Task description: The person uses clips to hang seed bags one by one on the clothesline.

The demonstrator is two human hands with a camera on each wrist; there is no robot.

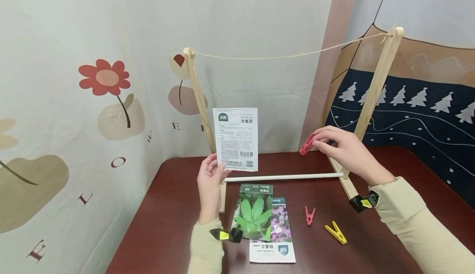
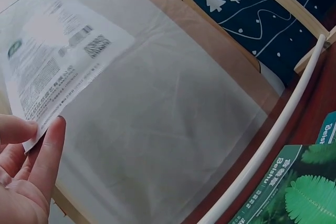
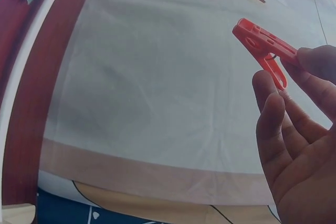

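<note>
My left hand [image 1: 211, 180] pinches the lower left corner of a white printed seed packet [image 1: 236, 140], held upright with its text side toward me. In the left wrist view the thumb and fingers grip the packet [image 2: 63, 61] at its corner. On the right, my right hand [image 1: 345, 150] holds a red clothespin [image 1: 307, 144] by its handle end; the right wrist view shows the clothespin [image 3: 265, 48] between thumb and fingers. Above both hands a thin string [image 1: 267, 58] sags between two wooden posts.
Two seed packets overlap on the table [image 1: 167, 224]: a green-leaf one [image 1: 254, 212] on top of a purple-flower one [image 1: 274, 251]. Right of them lie a red clothespin [image 1: 309, 216] and a yellow clothespin [image 1: 336, 233]. A white rod [image 1: 285, 178] joins the wooden posts [image 1: 376, 88] low down.
</note>
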